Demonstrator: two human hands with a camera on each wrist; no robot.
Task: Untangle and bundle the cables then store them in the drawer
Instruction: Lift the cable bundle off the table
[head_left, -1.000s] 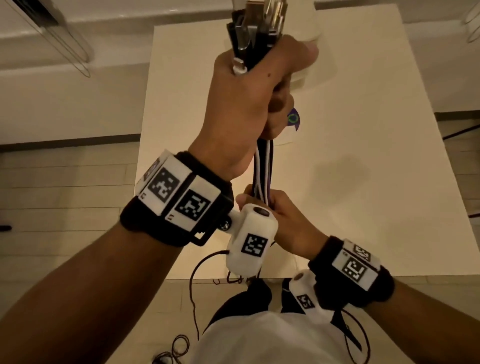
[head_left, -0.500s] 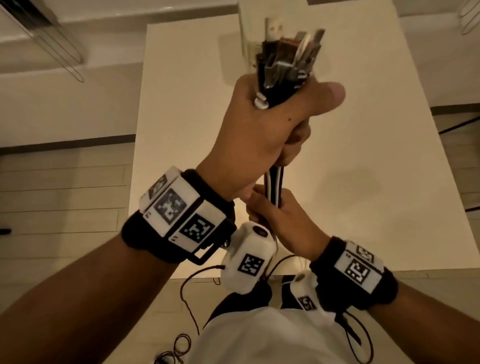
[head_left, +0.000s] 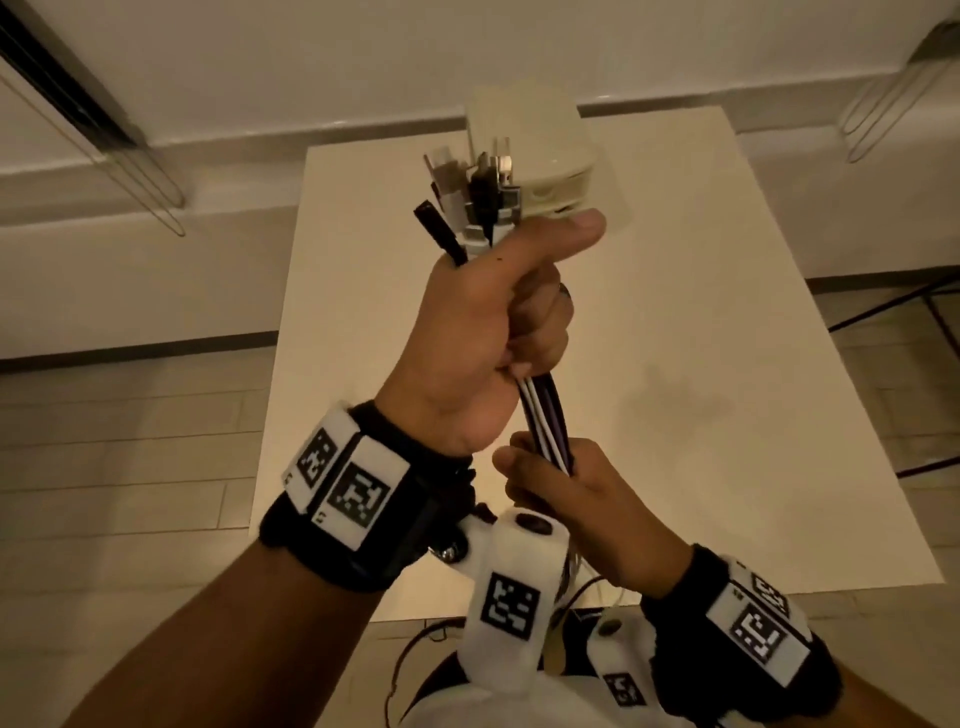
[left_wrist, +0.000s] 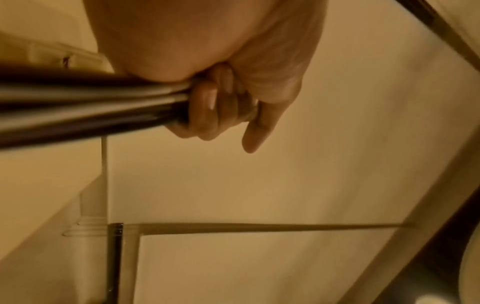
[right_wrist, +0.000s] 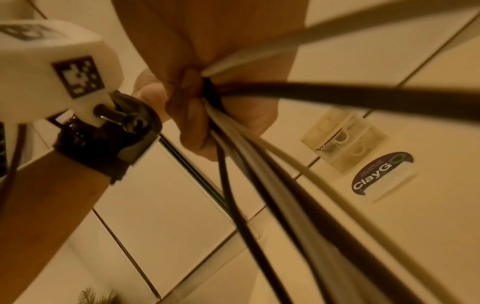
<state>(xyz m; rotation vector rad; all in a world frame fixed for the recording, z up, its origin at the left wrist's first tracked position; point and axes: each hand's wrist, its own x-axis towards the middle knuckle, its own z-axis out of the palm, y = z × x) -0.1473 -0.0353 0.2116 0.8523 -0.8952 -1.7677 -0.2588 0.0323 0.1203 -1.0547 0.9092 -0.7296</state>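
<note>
You have the mixed bunch of black, white and purple cables (head_left: 543, 415) gathered into one straight run above the near half of the white rectangular table (head_left: 727, 364). Your left hand (head_left: 483, 332) is clenched round the upper part, metal plug ends fanning out above your fist. Your right hand (head_left: 571, 499) is closed round the same strands lower down, close beneath the left. Untangling looks largely done where the strands show; the loose tails drop out of sight below your right hand, so I cannot tell there. No tie or wrap is visible, so binding remains. The small pale plastic drawer unit (head_left: 540, 156) stands at the far edge, and nothing looks stored yet.
</note>
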